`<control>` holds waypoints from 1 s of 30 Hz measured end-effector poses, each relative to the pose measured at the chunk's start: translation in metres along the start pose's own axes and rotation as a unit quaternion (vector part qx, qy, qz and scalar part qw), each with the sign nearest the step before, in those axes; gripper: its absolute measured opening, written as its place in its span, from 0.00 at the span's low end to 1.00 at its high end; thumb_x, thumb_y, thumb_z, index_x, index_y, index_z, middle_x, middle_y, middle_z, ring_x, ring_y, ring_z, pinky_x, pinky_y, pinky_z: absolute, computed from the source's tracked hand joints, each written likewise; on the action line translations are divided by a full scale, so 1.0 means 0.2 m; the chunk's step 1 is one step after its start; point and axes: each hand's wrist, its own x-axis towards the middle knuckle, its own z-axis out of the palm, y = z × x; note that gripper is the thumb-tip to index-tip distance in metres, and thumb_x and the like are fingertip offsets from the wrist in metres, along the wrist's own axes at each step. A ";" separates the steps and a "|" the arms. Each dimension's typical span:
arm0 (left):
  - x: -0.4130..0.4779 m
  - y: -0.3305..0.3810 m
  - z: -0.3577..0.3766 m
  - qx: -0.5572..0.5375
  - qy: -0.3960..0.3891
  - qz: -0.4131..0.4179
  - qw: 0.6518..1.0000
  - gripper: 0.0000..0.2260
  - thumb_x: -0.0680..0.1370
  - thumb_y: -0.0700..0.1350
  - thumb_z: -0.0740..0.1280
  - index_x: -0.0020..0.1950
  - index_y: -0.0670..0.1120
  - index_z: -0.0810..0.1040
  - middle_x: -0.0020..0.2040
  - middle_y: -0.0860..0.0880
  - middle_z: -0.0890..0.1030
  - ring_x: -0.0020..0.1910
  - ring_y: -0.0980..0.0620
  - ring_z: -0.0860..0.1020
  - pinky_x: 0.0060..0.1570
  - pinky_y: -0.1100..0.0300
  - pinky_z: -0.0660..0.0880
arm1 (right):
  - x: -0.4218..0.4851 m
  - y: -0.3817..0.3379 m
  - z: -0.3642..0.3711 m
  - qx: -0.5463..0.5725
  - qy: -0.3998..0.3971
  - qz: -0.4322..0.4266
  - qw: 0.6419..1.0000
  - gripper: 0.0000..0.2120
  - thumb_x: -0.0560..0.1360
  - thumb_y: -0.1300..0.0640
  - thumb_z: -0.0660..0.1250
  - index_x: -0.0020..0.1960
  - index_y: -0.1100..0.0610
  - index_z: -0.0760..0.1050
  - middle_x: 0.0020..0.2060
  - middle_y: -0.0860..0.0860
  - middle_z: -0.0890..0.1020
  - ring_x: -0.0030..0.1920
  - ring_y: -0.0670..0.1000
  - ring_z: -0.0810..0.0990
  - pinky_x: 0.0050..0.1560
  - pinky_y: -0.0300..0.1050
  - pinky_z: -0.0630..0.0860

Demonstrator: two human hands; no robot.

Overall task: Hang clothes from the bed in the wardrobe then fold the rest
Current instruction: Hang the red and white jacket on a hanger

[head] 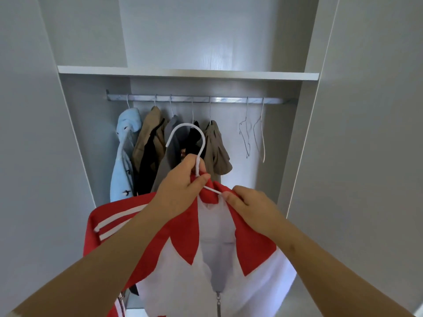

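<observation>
**One jacket on one hanger, held up at the open wardrobe**

I hold one red-and-white jacket (pixel 183 236) in front of the wardrobe (pixel 297 138), below the rail and not yet on it. Its cloth is smooth, with white stripes on the red sleeve and a metal zip down the white front.

One thin white hanger (pixel 201 143) sits in its collar, the round hook standing up. My left hand (pixel 180 179) reaches up, fingers curled tight round the hanger's neck, thumb against the red collar. My right hand (pixel 247 202) is just beside it, its fingertips pinching the collar edge where the hanger's wire shoulder runs in.

One flat metal rail (pixel 229 100) runs under one white shelf (pixel 183 73). Five garments hang on it, bunched left: a light blue one (pixel 123 156), a tan one (pixel 148 138), a grey one (pixel 170 147), a black one (pixel 194 138) and an olive one (pixel 216 152). Two bare wire hangers (pixel 246 138) hang to the right, well apart from the clothes.
</observation>
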 end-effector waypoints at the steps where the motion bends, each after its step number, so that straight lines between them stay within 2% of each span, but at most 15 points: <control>1: 0.00 0.00 -0.01 -0.003 -0.011 0.002 1.000 0.12 0.76 0.40 0.65 0.41 0.55 0.67 0.36 0.56 0.74 0.35 0.59 0.73 0.37 0.71 0.70 | 0.00 0.00 0.00 0.010 0.000 0.003 1.000 0.18 0.78 0.41 0.53 0.33 0.47 0.63 0.29 0.44 0.70 0.30 0.42 0.70 0.31 0.33 0.61; 4: 0.00 -0.03 -0.07 0.017 -0.073 0.018 0.997 0.12 0.74 0.41 0.69 0.45 0.56 0.69 0.40 0.55 0.76 0.40 0.59 0.75 0.42 0.72 0.71 | 0.02 0.05 -0.01 0.065 0.035 0.037 0.997 0.22 0.76 0.40 0.58 0.28 0.51 0.67 0.23 0.45 0.70 0.26 0.43 0.69 0.30 0.35 0.63; 7: -0.01 -0.09 -0.14 0.079 -0.116 0.016 0.990 0.17 0.73 0.39 0.70 0.47 0.60 0.68 0.45 0.58 0.76 0.44 0.61 0.75 0.45 0.73 0.69 | 0.04 0.13 -0.05 0.102 0.101 0.140 0.980 0.28 0.74 0.38 0.60 0.26 0.59 0.69 0.22 0.48 0.70 0.28 0.49 0.70 0.34 0.43 0.69; 10: -0.05 -0.18 -0.21 0.102 -0.115 -0.024 0.988 0.18 0.74 0.42 0.70 0.47 0.63 0.66 0.45 0.58 0.76 0.45 0.63 0.75 0.44 0.75 0.70 | 0.05 0.20 -0.09 0.142 0.136 0.224 0.955 0.27 0.74 0.38 0.61 0.26 0.56 0.74 0.25 0.50 0.77 0.31 0.52 0.76 0.43 0.46 0.75; 13: -0.07 -0.21 -0.21 0.086 -0.123 -0.074 0.986 0.15 0.75 0.47 0.68 0.49 0.65 0.66 0.46 0.56 0.78 0.43 0.60 0.77 0.43 0.73 0.72 | 0.06 0.21 -0.10 0.123 0.147 0.249 0.949 0.25 0.75 0.37 0.58 0.29 0.53 0.77 0.29 0.50 0.80 0.35 0.51 0.79 0.48 0.49 0.76; 16: -0.06 -0.19 -0.15 0.068 -0.112 -0.076 0.988 0.10 0.77 0.46 0.66 0.45 0.63 0.72 0.42 0.58 0.79 0.43 0.64 0.77 0.41 0.74 0.71 | 0.06 0.18 -0.09 0.097 0.128 0.218 0.963 0.23 0.76 0.37 0.56 0.32 0.50 0.75 0.32 0.46 0.78 0.38 0.50 0.77 0.55 0.52 0.75; 18: -0.06 -0.18 -0.11 0.043 -0.089 -0.066 0.993 0.10 0.76 0.44 0.67 0.44 0.60 0.75 0.41 0.59 0.78 0.43 0.68 0.75 0.41 0.77 0.69 | 0.07 0.15 -0.08 0.057 0.099 0.162 0.980 0.21 0.74 0.37 0.57 0.36 0.52 0.74 0.39 0.46 0.76 0.45 0.51 0.75 0.58 0.54 0.72; 20: -0.05 -0.17 -0.08 0.024 -0.072 -0.066 0.995 0.09 0.76 0.43 0.68 0.44 0.59 0.76 0.41 0.59 0.79 0.42 0.67 0.76 0.42 0.76 0.70 | 0.07 0.15 -0.08 -0.009 0.085 0.105 0.991 0.13 0.74 0.41 0.62 0.45 0.50 0.77 0.49 0.44 0.71 0.54 0.48 0.69 0.62 0.52 0.68; 21: -0.04 -0.16 -0.07 0.016 -0.066 -0.070 0.995 0.08 0.76 0.44 0.68 0.43 0.59 0.76 0.41 0.59 0.79 0.42 0.66 0.76 0.42 0.76 0.71 | 0.07 0.16 -0.08 -0.022 0.087 0.081 0.993 0.10 0.75 0.45 0.64 0.49 0.50 0.78 0.50 0.43 0.72 0.54 0.47 0.69 0.62 0.52 0.68; 24: -0.02 -0.17 -0.06 0.000 -0.032 -0.085 0.996 0.09 0.77 0.44 0.66 0.43 0.60 0.74 0.41 0.57 0.79 0.41 0.62 0.76 0.42 0.75 0.71 | 0.03 0.20 -0.06 -0.029 0.162 0.014 0.986 0.06 0.75 0.56 0.67 0.49 0.55 0.82 0.45 0.48 0.81 0.49 0.52 0.75 0.55 0.46 0.69; 27: 0.00 -0.17 -0.04 0.059 0.013 -0.083 0.995 0.09 0.78 0.45 0.64 0.44 0.60 0.71 0.40 0.58 0.76 0.40 0.62 0.74 0.40 0.75 0.67 | 0.00 0.20 -0.04 -0.027 0.241 0.029 0.970 0.07 0.73 0.57 0.70 0.48 0.59 0.82 0.45 0.52 0.82 0.45 0.47 0.70 0.48 0.35 0.62; 28: 0.01 -0.16 -0.04 0.071 0.029 -0.086 0.993 0.08 0.78 0.46 0.63 0.44 0.60 0.70 0.40 0.59 0.75 0.40 0.63 0.73 0.41 0.73 0.67 | -0.01 0.20 -0.03 -0.028 0.247 0.040 0.968 0.07 0.72 0.57 0.70 0.47 0.60 0.82 0.44 0.53 0.82 0.44 0.47 0.69 0.49 0.35 0.62; 30: 0.02 -0.17 -0.03 0.079 0.056 -0.098 0.990 0.08 0.78 0.46 0.63 0.44 0.60 0.69 0.39 0.59 0.74 0.40 0.62 0.72 0.41 0.67 0.67 | -0.03 0.19 -0.04 -0.039 0.270 0.029 0.962 0.06 0.70 0.58 0.73 0.43 0.60 0.82 0.40 0.54 0.83 0.41 0.49 0.73 0.49 0.43 0.69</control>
